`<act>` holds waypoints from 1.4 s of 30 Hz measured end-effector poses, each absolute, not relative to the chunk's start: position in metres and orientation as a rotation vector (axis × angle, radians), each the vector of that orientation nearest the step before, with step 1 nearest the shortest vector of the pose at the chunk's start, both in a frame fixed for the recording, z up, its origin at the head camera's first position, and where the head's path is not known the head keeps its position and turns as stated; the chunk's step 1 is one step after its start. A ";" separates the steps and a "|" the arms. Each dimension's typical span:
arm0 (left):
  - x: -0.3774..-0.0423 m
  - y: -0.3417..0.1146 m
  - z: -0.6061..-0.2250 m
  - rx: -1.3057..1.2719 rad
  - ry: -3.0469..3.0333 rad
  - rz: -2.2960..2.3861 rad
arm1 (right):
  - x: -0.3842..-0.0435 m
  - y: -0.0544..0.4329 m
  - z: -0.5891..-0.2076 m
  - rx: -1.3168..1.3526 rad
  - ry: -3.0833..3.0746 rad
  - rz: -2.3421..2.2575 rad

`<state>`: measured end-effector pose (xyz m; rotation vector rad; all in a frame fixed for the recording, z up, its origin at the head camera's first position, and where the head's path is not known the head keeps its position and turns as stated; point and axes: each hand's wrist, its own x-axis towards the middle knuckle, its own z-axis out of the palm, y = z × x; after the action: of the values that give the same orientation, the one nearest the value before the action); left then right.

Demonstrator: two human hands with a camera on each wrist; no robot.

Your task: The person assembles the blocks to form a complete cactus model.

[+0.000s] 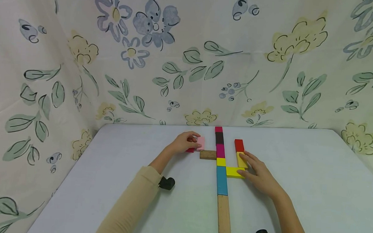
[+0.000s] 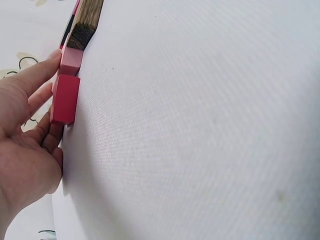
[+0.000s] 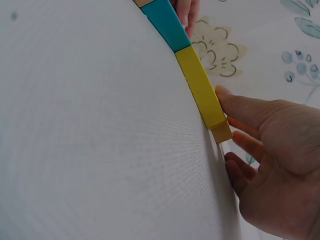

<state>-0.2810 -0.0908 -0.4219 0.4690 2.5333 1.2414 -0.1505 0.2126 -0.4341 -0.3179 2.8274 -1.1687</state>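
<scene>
At the upper left of the layout, my left hand (image 1: pixel 185 141) pinches a pink block (image 1: pixel 201 143) between thumb and index finger. A red block (image 2: pixel 66 100) lies beside it, mostly under that hand in the head view. A brown wooden block (image 1: pixel 208 155) extends from the central column just nearer than the pink one. On the other side, my right hand (image 1: pixel 260 172) rests its thumb on a bright yellow block (image 1: pixel 232 172) set crosswise. Its fingertips touch a paler yellow block (image 1: pixel 241 160), which stretches away toward a red block (image 1: pixel 239 145).
The central column runs lengthwise: red (image 1: pixel 218 129), dark brown (image 1: pixel 219 138), magenta (image 1: pixel 220 151), yellow (image 1: pixel 221 162), blue (image 1: pixel 222 180) and light wood (image 1: pixel 224 215) blocks. They lie on a white table (image 1: pixel 94 182) backed by a floral cloth (image 1: pixel 187 96).
</scene>
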 end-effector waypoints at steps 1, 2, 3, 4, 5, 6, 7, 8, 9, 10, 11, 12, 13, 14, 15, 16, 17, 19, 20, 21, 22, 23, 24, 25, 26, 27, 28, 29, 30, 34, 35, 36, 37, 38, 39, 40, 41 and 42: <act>-0.281 -0.091 -0.422 0.467 2.534 1.242 | -0.151 0.213 -0.434 -0.318 2.827 -1.169; -0.281 -0.091 -0.422 0.459 2.535 1.242 | -0.151 0.213 -0.434 -0.320 2.829 -1.168; -0.281 -0.091 -0.421 0.450 2.530 1.247 | -0.151 0.212 -0.434 -0.320 2.828 -1.169; -0.281 -0.091 -0.422 0.443 2.528 1.248 | -0.151 0.213 -0.434 -0.321 2.829 -1.169; -0.281 -0.091 -0.422 0.441 2.529 1.246 | -0.151 0.212 -0.434 -0.321 2.828 -1.169; -0.281 -0.091 -0.422 0.438 2.531 1.245 | -0.152 0.212 -0.434 -0.320 2.828 -1.170; -0.281 -0.091 -0.422 0.435 2.533 1.245 | -0.152 0.212 -0.434 -0.319 2.828 -1.170; -0.281 -0.091 -0.421 0.435 2.532 1.248 | -0.152 0.212 -0.434 -0.318 2.828 -1.169; -0.281 -0.091 -0.421 0.436 2.532 1.249 | -0.152 0.212 -0.434 -0.316 2.827 -1.171; -0.280 -0.091 -0.421 0.435 2.531 1.254 | -0.152 0.212 -0.434 -0.316 2.827 -1.170; -0.280 -0.091 -0.420 0.431 2.532 1.255 | -0.152 0.212 -0.434 -0.315 2.826 -1.172; -0.279 -0.092 -0.419 0.424 2.532 1.257 | -0.152 0.212 -0.434 -0.314 2.826 -1.171; -0.279 -0.092 -0.418 0.416 2.533 1.260 | -0.152 0.212 -0.434 -0.314 2.828 -1.169; -0.279 -0.094 -0.418 0.409 2.539 1.260 | -0.152 0.212 -0.434 -0.314 2.828 -1.169; -0.279 -0.095 -0.418 0.402 2.545 1.260 | -0.152 0.212 -0.434 -0.313 2.829 -1.168; -0.278 -0.096 -0.417 0.391 2.550 1.265 | -0.152 0.212 -0.434 -0.314 2.830 -1.166; -0.278 -0.098 -0.417 0.385 2.554 1.271 | -0.152 0.212 -0.434 -0.312 2.830 -1.165; -0.278 -0.102 -0.416 0.379 2.560 1.288 | -0.152 0.212 -0.434 -0.312 2.832 -1.163; -0.278 -0.104 -0.417 0.378 2.563 1.294 | -0.152 0.212 -0.434 -0.310 2.831 -1.162; -0.277 -0.106 -0.416 0.373 2.561 1.302 | -0.152 0.212 -0.434 -0.310 2.831 -1.160; -0.276 -0.108 -0.416 0.368 2.558 1.308 | -0.153 0.212 -0.434 -0.310 2.831 -1.159; -0.275 -0.110 -0.416 0.365 2.558 1.311 | -0.153 0.212 -0.434 -0.309 2.830 -1.158; -0.275 -0.112 -0.415 0.360 2.557 1.312 | -0.153 0.212 -0.434 -0.308 2.830 -1.156; -0.274 -0.114 -0.415 0.356 2.557 1.313 | -0.153 0.212 -0.434 -0.307 2.828 -1.155; -0.273 -0.115 -0.415 0.352 2.557 1.316 | -0.153 0.212 -0.433 -0.306 2.827 -1.154; -0.271 -0.117 -0.415 0.351 2.555 1.319 | -0.153 0.212 -0.433 -0.306 2.826 -1.155; -0.270 -0.119 -0.415 0.352 2.557 1.321 | -0.153 0.212 -0.433 -0.307 2.825 -1.156; -0.269 -0.120 -0.415 0.354 2.559 1.324 | -0.152 0.212 -0.433 -0.308 2.824 -1.157; -0.268 -0.121 -0.415 0.358 2.562 1.326 | -0.152 0.212 -0.433 -0.310 2.824 -1.159; -0.262 -0.126 -0.416 0.369 2.583 1.323 | -0.152 0.212 -0.434 -0.317 2.827 -1.161; -0.260 -0.127 -0.416 0.369 2.593 1.322 | -0.152 0.212 -0.434 -0.318 2.830 -1.160; -0.259 -0.127 -0.417 0.366 2.601 1.322 | -0.152 0.212 -0.434 -0.320 2.833 -1.159; -0.258 -0.128 -0.418 0.359 2.611 1.321 | -0.152 0.212 -0.434 -0.321 2.835 -1.159; -0.257 -0.128 -0.420 0.353 2.620 1.321 | -0.151 0.212 -0.435 -0.323 2.836 -1.159; -0.256 -0.129 -0.421 0.345 2.630 1.320 | -0.151 0.212 -0.435 -0.326 2.839 -1.159; -0.255 -0.128 -0.422 0.339 2.640 1.320 | -0.151 0.212 -0.435 -0.326 2.840 -1.160; -0.254 -0.128 -0.423 0.332 2.644 1.324 | -0.151 0.212 -0.435 -0.327 2.840 -1.162; -0.254 -0.128 -0.424 0.328 2.645 1.327 | -0.151 0.212 -0.435 -0.327 2.839 -1.164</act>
<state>-0.2538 -0.1276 -0.4240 0.3279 2.6451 1.3268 -0.1513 0.2124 -0.4351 -0.3273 2.8394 -1.1638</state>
